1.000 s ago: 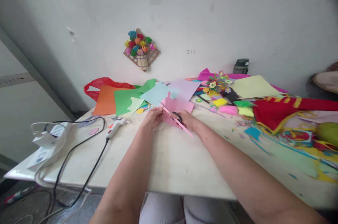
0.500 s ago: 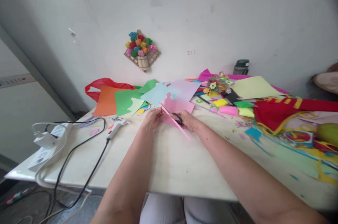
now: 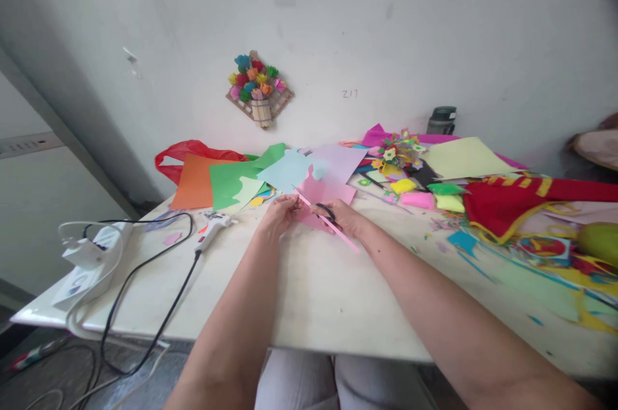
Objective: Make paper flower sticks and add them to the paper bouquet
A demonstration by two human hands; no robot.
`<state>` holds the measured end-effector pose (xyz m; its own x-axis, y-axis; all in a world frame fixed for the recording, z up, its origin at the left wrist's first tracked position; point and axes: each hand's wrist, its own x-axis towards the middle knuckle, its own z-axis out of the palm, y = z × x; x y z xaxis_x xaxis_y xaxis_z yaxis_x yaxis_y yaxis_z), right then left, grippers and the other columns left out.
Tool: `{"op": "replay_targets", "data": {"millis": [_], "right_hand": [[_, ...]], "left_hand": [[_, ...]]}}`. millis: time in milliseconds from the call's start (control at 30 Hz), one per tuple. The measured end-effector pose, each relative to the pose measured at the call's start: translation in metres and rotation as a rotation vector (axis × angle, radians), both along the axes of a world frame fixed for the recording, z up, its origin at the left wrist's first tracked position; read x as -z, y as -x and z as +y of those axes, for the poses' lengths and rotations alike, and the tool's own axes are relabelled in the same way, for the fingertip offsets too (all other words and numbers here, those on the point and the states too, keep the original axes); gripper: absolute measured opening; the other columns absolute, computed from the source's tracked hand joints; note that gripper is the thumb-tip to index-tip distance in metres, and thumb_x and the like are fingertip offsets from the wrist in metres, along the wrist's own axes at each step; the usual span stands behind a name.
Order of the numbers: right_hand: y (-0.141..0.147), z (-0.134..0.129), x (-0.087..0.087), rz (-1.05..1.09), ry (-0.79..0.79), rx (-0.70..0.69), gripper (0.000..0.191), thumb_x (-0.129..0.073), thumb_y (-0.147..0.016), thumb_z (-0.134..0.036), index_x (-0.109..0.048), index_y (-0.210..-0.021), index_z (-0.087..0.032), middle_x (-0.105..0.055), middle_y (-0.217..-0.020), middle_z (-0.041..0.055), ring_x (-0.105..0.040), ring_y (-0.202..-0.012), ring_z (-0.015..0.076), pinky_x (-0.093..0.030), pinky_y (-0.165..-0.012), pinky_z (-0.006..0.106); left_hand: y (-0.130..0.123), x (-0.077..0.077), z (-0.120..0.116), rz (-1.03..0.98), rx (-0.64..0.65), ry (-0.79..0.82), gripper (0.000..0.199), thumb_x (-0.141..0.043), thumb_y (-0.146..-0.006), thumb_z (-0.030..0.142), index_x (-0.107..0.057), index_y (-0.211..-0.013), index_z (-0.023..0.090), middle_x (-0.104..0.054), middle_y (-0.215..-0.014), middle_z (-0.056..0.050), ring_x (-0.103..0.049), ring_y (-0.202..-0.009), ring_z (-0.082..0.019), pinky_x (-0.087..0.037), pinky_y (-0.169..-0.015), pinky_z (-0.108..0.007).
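My right hand (image 3: 344,217) is closed round the black handles of a pair of scissors (image 3: 328,212), whose blades point up and left. Pinched in my left hand (image 3: 284,212) is the upper end of a narrow pink paper strip (image 3: 342,236). The strip runs down to the right, crossing the scissors, and its lower end hangs free. Fingers hide where blades and strip meet. Behind both hands lies a larger pink paper sheet (image 3: 333,192) with a cut-out edge, over light blue paper (image 3: 284,168) and lilac paper (image 3: 342,159).
At left lie a glue gun (image 3: 212,234) with a black cord and a power strip (image 3: 91,262). Orange paper (image 3: 194,185) and green paper (image 3: 229,181) are behind. Right of my hands are clay packs (image 3: 418,201), a paper flower bunch (image 3: 400,152), red fabric (image 3: 497,204) and scraps.
The strip's free lower end has swung a little to the right and up. Both hands stay almost in place, still holding the strip and the scissors.
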<state>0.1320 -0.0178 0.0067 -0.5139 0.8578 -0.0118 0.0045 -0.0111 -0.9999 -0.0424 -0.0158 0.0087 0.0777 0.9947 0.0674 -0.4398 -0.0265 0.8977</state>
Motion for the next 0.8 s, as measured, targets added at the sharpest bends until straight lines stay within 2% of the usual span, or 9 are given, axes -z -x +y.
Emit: {"op": "replay_targets", "data": {"millis": [233, 500, 800], "right_hand": [[0.001, 0.001, 0.0, 0.057, -0.084, -0.002, 0.034, -0.064, -0.06, -0.045, -0.049, -0.06, -0.015, -0.037, -0.044, -0.0081, -0.029, -0.037, 0.0034, -0.018, -0.037, 0.019], [0.0, -0.004, -0.005, 0.042, -0.025, -0.011, 0.037, -0.066, -0.057, -0.046, -0.044, -0.057, -0.016, -0.037, -0.042, -0.0082, -0.03, -0.036, 0.0039, -0.018, -0.036, 0.019], [-0.001, -0.008, -0.01, 0.019, -0.04, -0.005, 0.039, -0.064, -0.06, -0.05, -0.043, -0.056, -0.017, -0.034, -0.039, -0.0079, -0.027, -0.032, 0.0035, -0.013, -0.029, 0.018]], "left_hand": [[0.003, 0.001, 0.003, -0.014, -0.027, 0.027, 0.004, -0.061, -0.066, 0.012, -0.058, -0.069, 0.01, -0.059, -0.061, -0.003, -0.057, -0.055, -0.009, -0.049, -0.057, -0.02], [0.004, 0.0, 0.004, 0.006, -0.096, 0.036, 0.007, -0.061, -0.067, 0.015, -0.057, -0.069, 0.011, -0.059, -0.059, -0.002, -0.056, -0.053, -0.009, -0.049, -0.056, -0.022], [0.003, 0.0, 0.002, 0.075, -0.026, 0.006, 0.01, -0.064, -0.064, 0.017, -0.057, -0.065, 0.01, -0.059, -0.059, -0.003, -0.055, -0.053, -0.008, -0.045, -0.051, -0.018]]}}
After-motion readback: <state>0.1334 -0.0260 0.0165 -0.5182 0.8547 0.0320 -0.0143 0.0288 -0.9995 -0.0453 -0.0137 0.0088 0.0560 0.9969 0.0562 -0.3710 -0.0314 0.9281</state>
